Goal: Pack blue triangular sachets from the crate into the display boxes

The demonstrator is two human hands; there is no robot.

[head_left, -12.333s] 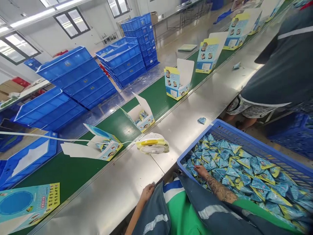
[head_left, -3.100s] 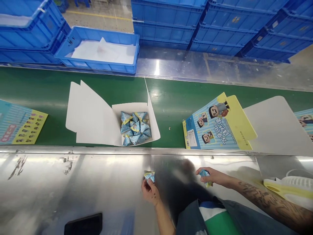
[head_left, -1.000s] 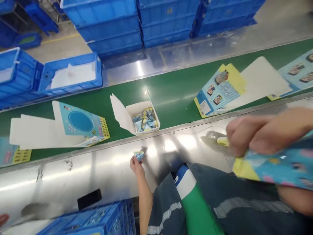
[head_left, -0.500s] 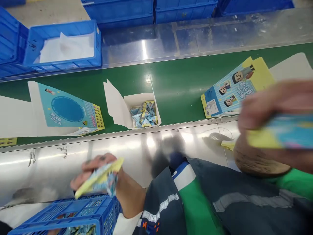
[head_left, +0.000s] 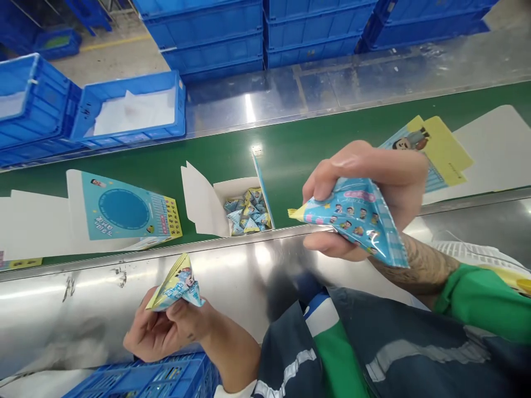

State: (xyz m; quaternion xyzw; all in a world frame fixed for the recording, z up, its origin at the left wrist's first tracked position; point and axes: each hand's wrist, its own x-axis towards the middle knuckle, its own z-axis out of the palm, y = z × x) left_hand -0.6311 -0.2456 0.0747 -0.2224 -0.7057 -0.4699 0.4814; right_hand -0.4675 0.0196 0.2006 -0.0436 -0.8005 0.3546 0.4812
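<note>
My left hand [head_left: 161, 329] pinches a small yellow-and-blue triangular snack packet [head_left: 179, 286] above the metal edge, over the blue crate. In my right hand [head_left: 373, 171] is a larger blue triangular snack packet [head_left: 357, 215] with a yellow tip and small cartoon figures, the fingers closed round its upper and lower sides. Between and beyond my hands stands an open box [head_left: 234, 187] with its flaps up on the green belt. Several small triangular packets [head_left: 249, 213] lie inside it. Both hands are apart from the box.
An open printed carton [head_left: 120, 207] is on the belt [head_left: 290, 149] at left, another yellow-and-blue carton [head_left: 448, 149] at right, partly behind my hand. A blue slatted crate [head_left: 182, 376] stands below my left hand. Blue bins [head_left: 128, 130] and stacked crates [head_left: 215, 33] line the far side.
My right hand has moved left toward the open box with its packet, which now shows clearly. My left hand has shifted slightly, still holding its packet. The view has tilted up a little.
</note>
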